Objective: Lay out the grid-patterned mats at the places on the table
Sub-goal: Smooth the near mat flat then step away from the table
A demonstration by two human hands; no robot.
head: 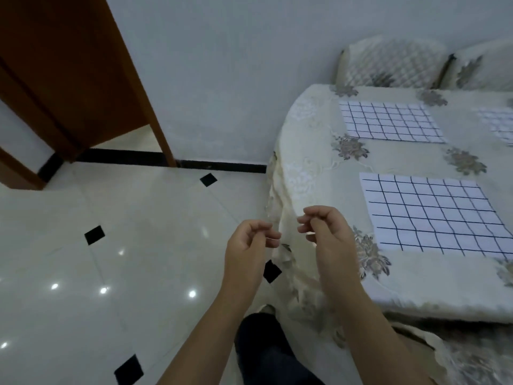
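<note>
Once past the brown wooden door frame [83, 65] at far left: glossy cream floor tiles [138, 259] with small black diamond insets, black skirting [222, 165] under a pale grey wall [222, 65]. Mid-frame, left hand [247, 245] and right hand [327, 232] raised side by side off the table's end, fingers loosely half-curled, gripping nothing. Rightward, cream floral embroidered tablecloth [313, 151] draped over the table. Flat on it, near white grid-lined mat [435, 215]; beyond, second grid mat [388, 120]; third grid mat [499, 123] blurred, cut off at the right edge. Behind, two quilted cream chair backs [388, 62], the right one cropped.
</note>
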